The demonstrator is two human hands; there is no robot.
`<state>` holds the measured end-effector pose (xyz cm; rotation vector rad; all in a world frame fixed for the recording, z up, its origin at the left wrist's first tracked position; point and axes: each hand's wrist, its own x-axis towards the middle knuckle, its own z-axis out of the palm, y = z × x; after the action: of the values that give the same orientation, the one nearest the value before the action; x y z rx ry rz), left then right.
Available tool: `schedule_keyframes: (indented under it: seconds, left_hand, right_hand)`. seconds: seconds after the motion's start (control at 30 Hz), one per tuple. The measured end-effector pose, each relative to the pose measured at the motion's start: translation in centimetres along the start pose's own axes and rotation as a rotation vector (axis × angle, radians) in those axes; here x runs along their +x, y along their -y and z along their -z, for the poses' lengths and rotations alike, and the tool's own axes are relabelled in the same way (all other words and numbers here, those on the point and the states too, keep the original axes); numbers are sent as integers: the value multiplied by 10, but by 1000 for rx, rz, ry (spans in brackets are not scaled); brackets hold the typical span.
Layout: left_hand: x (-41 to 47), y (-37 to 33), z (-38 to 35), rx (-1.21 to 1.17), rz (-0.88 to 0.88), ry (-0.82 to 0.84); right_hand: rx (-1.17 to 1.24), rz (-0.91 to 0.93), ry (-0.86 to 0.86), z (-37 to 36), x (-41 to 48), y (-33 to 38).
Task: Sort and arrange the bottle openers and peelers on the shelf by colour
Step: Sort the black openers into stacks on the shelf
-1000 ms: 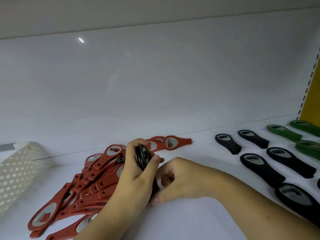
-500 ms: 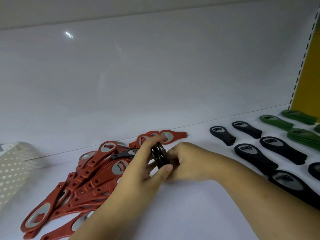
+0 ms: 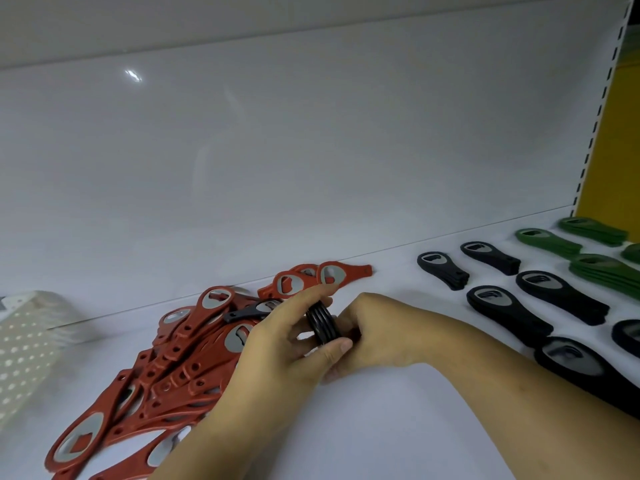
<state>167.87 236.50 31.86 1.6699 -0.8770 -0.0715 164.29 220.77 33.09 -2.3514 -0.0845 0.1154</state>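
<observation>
Bare shelf (image 3: 391, 289) lane betw. red pile (image 3: 188, 337) & black stacks (image 3: 509, 311)

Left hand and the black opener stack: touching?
Touching. The head view shows the left hand pinching the black opener stack between thumb and fingers, with no gap.

stack of black plastic bottle openers (image 3: 322, 323) mostly buried in the left hand (image 3: 280, 344), heap of red plastic bottle openers (image 3: 180, 358) clipped at the bottom edge, white perforated basket (image 3: 20, 344) kinda blurry, chopped off at left
</observation>
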Motion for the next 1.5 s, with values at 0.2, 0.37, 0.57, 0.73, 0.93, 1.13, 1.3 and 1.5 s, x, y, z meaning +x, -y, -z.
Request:
schedule_keyframes:
  seconds: [0.2,0.37,0.57,0.73,0.93,1.13,1.3,1.5]
  left_hand:
    - [5,-6,10,-325,44,-123]
    - [4,-10,12,-448,104,-108]
    - [3,-11,11,-486,109,-124]
    - [5,-11,13,-543,109,-143]
    - [9,-1,20,-346,205,-216]
    - [9,10,22,123,136,-191]
    - [9,10,23,357,58,-87]
    - [6,5,22,465,-1,80]
  right_hand:
    - [145,-3,40,12,-5,2]
    - [194,-5,56,12,-6,3]
    - [207,-1,53,12,-8,6]
    - [256,0,-63,9,-5,5]
    - [166,-136,-184,11,-6,-1]
    - [17,-396,-485,15,-2,-19]
    - [-279,-620,-515,45,5,-24]
    - [-420,-754,-429,62,12,-24]
